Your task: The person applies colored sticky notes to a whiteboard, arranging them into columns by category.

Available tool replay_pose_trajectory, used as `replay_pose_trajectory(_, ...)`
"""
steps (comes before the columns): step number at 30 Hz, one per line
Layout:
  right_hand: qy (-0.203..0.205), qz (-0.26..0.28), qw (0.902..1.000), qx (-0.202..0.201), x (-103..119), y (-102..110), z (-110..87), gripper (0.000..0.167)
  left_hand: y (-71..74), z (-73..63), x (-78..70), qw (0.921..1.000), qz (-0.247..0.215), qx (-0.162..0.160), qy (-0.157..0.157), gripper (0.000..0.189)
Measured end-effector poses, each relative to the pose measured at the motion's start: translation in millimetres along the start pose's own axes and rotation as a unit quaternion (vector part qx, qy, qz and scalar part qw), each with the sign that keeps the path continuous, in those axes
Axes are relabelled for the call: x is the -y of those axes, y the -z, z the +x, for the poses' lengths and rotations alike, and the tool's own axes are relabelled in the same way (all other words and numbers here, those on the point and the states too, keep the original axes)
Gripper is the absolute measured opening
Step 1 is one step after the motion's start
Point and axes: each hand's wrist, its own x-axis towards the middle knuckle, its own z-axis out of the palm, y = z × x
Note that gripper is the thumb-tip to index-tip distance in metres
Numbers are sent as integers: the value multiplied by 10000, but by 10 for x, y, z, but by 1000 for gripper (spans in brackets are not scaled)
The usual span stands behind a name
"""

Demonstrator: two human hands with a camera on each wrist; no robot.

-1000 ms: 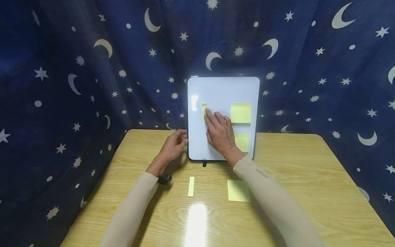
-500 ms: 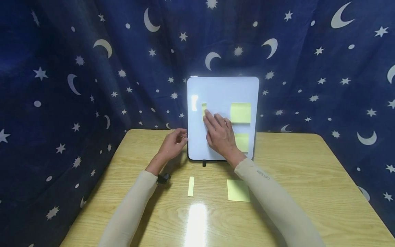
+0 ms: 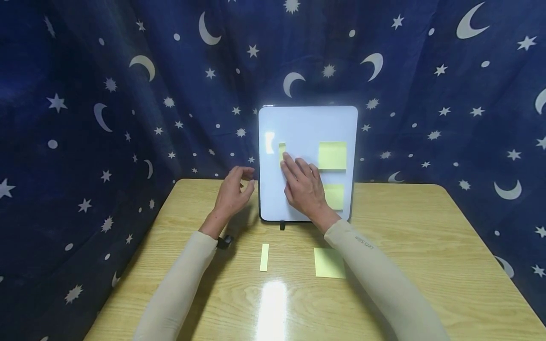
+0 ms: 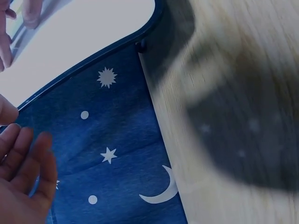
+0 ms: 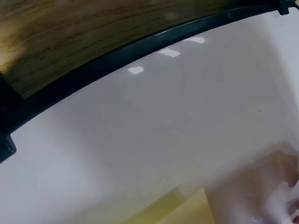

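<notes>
A white board (image 3: 307, 124) with a dark rim stands upright at the back of the table. My right hand (image 3: 304, 188) lies against its face, fingertips on a narrow yellow sticky strip (image 3: 282, 148). Two square yellow sticky notes are on the board's right side: an upper one (image 3: 332, 155) and a lower one (image 3: 336, 195), which my right hand and wrist partly cover. A note's edge (image 5: 191, 210) lifts from the board in the right wrist view. Just off the board's left edge is my left hand (image 3: 232, 192), fingers loosely bent and holding nothing; the left wrist view shows this hand (image 4: 25, 172) beside the rim.
On the wooden table (image 3: 426, 246), in front of the board, lie another narrow yellow strip (image 3: 264, 258) and a square yellow note (image 3: 328, 263), partly under the right sleeve (image 3: 375, 270). A small black foot (image 3: 282, 225) supports the board. Behind hangs a dark blue curtain (image 3: 222, 90).
My left hand has come away from the board's left edge, moving up and slightly left while its fingers spread. The right hand has slid slightly down along the strip.
</notes>
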Motion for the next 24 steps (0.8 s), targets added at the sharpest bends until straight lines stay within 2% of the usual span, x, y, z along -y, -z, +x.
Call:
replay_pose_trajectory(4,4,48,10000,3,2,-6,-3,56,3,31,2,9981,326,-196,-485,33)
replay_pose_trajectory(9,-40,78,9999,83,7,5,-4,56,4,108,-52,9912,627,-363,-1111,33)
replay_pose_trajectory(17,-56,-20,9999,101,8,16,-1,56,-21,223,-184,9812,1110,-326,-1547,34)
replay_pose_trajectory(24,-63,-117,9997,217,12,24,-5,58,-37,288,-279,9730,1355,-247,-1854,36)
